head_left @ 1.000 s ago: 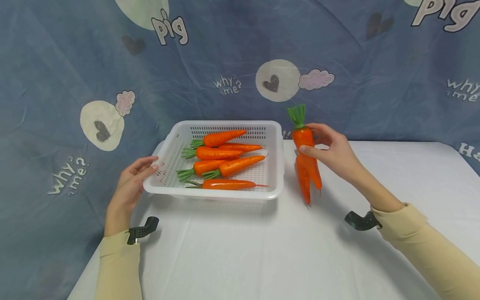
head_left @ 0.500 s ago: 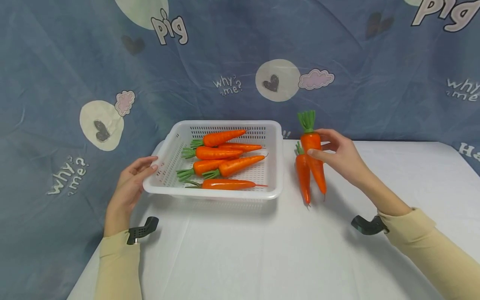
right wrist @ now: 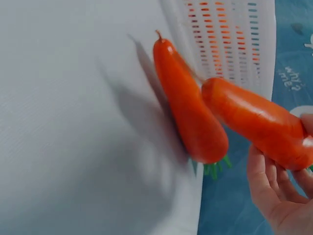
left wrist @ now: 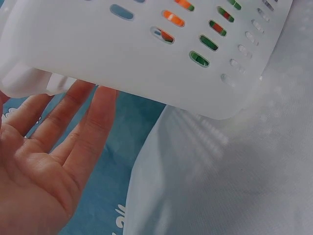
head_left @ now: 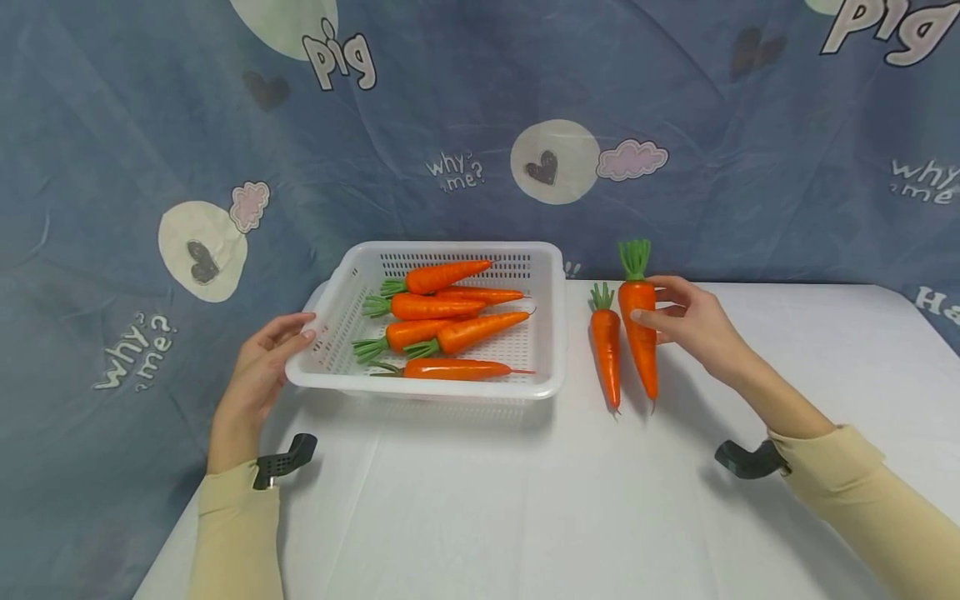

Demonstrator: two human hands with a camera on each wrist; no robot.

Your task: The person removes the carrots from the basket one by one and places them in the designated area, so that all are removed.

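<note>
My right hand point(head_left: 701, 325) holds an orange carrot point(head_left: 639, 333) with green stalks between thumb and fingers. It is upright in the head view, slightly apart from a second carrot point(head_left: 606, 354) on the white table. In the right wrist view, the held carrot point(right wrist: 264, 122) appears above the lying carrot point(right wrist: 188, 105). A white slotted basket point(head_left: 551, 367) contains several carrots point(head_left: 450, 368). At the basket's left end, my left hand point(head_left: 258, 367) touches the rim with its fingers extended; in the left wrist view, the left hand's fingertips are partly hidden by the basket point(left wrist: 122, 63).
A blue printed cloth point(head_left: 450, 100) hangs directly behind the table. White cloth covers the table point(head_left: 487, 500). Each sleeve carries a dark wrist mount point(head_left: 288, 460).
My right hand has moved right and toward me with its carrot, uncovering the top of the carrot lying beside it. The left hand and basket have stayed in place.
</note>
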